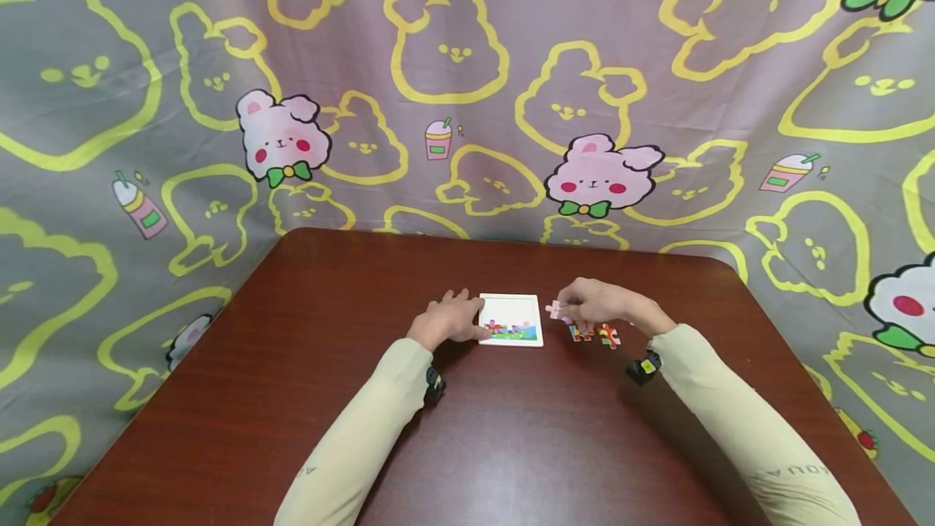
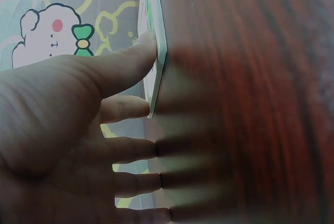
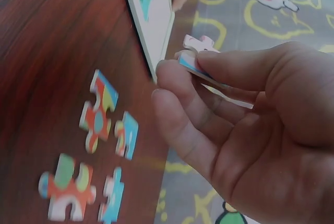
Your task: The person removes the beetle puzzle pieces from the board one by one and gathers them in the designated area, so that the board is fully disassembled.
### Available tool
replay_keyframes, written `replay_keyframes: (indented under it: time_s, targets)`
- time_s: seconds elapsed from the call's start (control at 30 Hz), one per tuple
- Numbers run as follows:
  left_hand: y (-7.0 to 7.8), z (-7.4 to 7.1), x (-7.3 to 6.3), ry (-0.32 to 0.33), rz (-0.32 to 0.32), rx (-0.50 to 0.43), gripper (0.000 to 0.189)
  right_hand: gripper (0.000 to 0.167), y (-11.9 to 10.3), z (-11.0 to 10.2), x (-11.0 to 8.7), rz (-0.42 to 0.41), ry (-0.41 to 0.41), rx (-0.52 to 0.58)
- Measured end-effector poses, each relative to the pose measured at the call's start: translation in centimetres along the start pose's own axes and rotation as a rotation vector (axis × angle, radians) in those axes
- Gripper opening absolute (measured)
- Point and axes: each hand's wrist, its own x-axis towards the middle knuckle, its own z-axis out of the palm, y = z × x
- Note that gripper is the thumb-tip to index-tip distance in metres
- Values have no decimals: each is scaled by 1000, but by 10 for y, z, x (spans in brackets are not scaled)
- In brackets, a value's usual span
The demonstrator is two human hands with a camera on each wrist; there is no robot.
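Observation:
A white-framed jigsaw board (image 1: 510, 308) lies on the table, with a strip of colourful picture along its near side and bare white above. My left hand (image 1: 449, 320) is at its left edge with fingers straight; the thumb (image 2: 138, 59) rests on the frame and the index fingertip touches a corner. To the right of the board, my right hand (image 1: 592, 301) pinches a puzzle piece (image 3: 192, 65) with blue on it between thumb and index finger. A pale pink puzzle piece (image 1: 553, 309) shows just beyond those fingertips.
Several loose puzzle pieces lie by the right hand, among them an orange-and-green one (image 3: 68, 188), an orange-and-yellow one (image 3: 97, 114) and a blue-edged one (image 3: 128, 135). The brown table (image 1: 351, 291) ends at a patterned curtain (image 1: 504, 217) behind.

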Motion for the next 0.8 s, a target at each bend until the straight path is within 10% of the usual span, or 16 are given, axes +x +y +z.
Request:
replay_keyframes:
  time_s: [0.8]
  targets:
    - [0, -1, -3, -13, -2, 0, 72, 7, 51, -29, -51, 162, 54, 88]
